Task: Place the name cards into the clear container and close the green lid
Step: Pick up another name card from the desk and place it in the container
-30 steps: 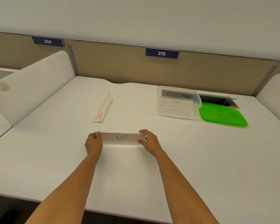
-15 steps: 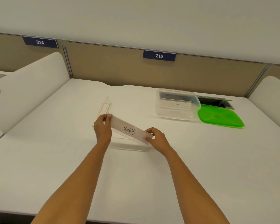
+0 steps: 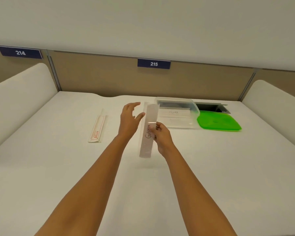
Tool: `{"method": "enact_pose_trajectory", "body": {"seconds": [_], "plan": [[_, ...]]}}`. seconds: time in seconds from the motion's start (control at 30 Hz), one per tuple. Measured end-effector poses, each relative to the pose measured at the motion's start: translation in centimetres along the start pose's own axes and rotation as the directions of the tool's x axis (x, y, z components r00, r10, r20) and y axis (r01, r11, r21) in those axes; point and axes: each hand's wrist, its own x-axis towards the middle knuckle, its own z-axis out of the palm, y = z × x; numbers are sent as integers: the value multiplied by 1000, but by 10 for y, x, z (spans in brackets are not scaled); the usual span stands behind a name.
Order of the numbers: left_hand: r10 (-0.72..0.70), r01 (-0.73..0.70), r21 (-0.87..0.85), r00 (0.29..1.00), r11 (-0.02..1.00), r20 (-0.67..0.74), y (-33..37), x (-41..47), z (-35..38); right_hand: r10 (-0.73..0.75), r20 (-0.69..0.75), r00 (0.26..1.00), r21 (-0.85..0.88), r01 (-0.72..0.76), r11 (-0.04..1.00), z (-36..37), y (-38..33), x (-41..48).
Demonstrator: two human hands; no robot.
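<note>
Clear container [image 3: 177, 114] holds one name card [image 3: 174, 112]; green lid [image 3: 218, 122] beside.

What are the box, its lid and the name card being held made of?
The box looks like clear, glossy plastic: a card shows through its wall. The lid seems opaque green plastic, slightly shiny. The name card in the right hand looks like paper in a clear sleeve.
</note>
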Motion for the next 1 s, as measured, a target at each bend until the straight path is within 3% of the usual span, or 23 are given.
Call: {"method": "enact_pose_trajectory", "body": {"seconds": [0.1,0.2,0.37,0.5,0.73,0.87,0.93,1.0], "plan": [[-151,153,-5,983,988,105,-21,-11,3,65,-61,996,358,-39,933,-7,-5,2],[-279,284,-3,943,959,181,-35,-19,9,99,-94,991,561,-29,827,-18,-9,5],[-350,428,-195,874,883,336,-33,-19,28,140,-168,976,653,4,757,-34,-11,13],[-338,424,-229,879,876,337,-29,-9,50,167,-188,968,669,1,744,-50,-17,25],[-321,382,-238,911,893,257,-16,15,88,166,-166,972,598,-35,800,-87,-37,54],[-294,347,-200,922,916,251,-10,34,98,160,-254,954,518,-6,856,-114,-47,74],[-287,332,-179,928,926,238,-6,45,100,45,-376,926,294,73,953,-130,-53,83],[-269,308,-147,934,940,234,-3,58,102,-170,-419,892,-50,164,985,-146,-61,92]]}}
